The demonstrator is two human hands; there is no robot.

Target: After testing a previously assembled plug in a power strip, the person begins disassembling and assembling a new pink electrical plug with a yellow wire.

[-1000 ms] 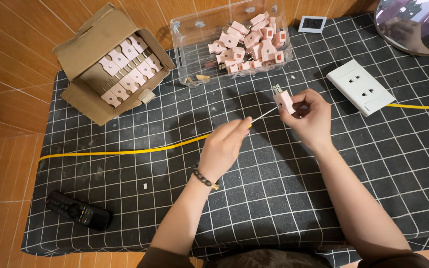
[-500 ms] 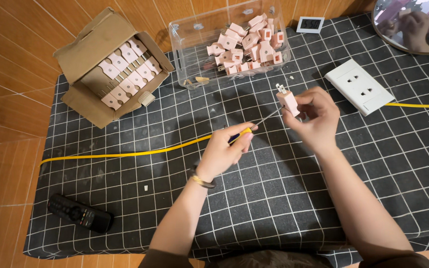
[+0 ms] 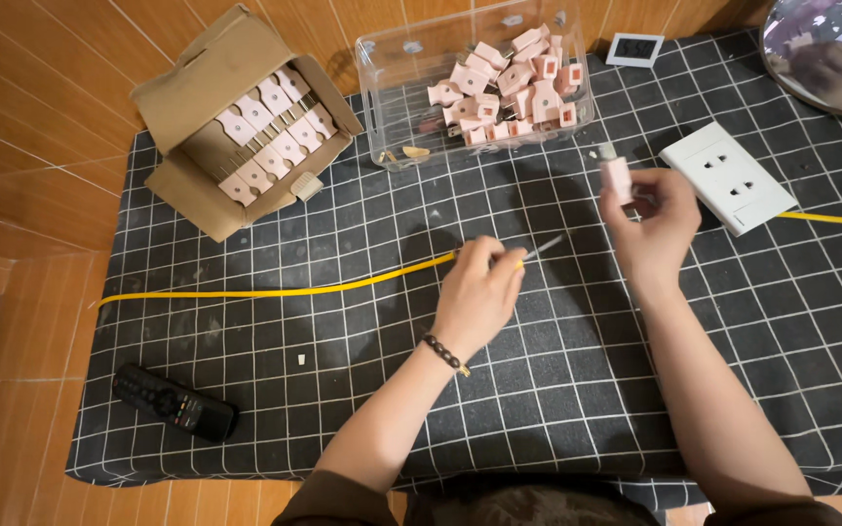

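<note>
A black mat with a white grid (image 3: 557, 390) is spread over the bench, with wooden boards showing along the left edge. In the upper left of the frame an opened cardboard box (image 3: 197, 107) is seen, filled with rows of pale pink plugs. At upper centre a clear plastic container (image 3: 470, 83) is set, in which more pink plugs (image 3: 509, 83) are heaped loosely. A small digital clock (image 3: 635, 47) is placed just right of the container, and a round mirror (image 3: 830, 49) is cut off by the upper right corner. A white socket plate (image 3: 728, 177) lies at the right, with a yellow cord running from it to the right edge. A black remote control (image 3: 175, 401) is found at lower left. Nothing is placed between the two hands.

A yellow cable (image 3: 275, 290) is stretched across the mat from the left edge to the centre, where its end is pinched in the closed left hand (image 3: 478, 292); a short bared tip is seen to project up and to the right beyond the fingers. A pink plug (image 3: 618, 177) is gripped upright in the closed right hand (image 3: 650, 229), raised above the mat, near the cable tip but apart from it. Both forearms are extended up from the lower edge; a beaded bracelet is worn on the left wrist.
</note>
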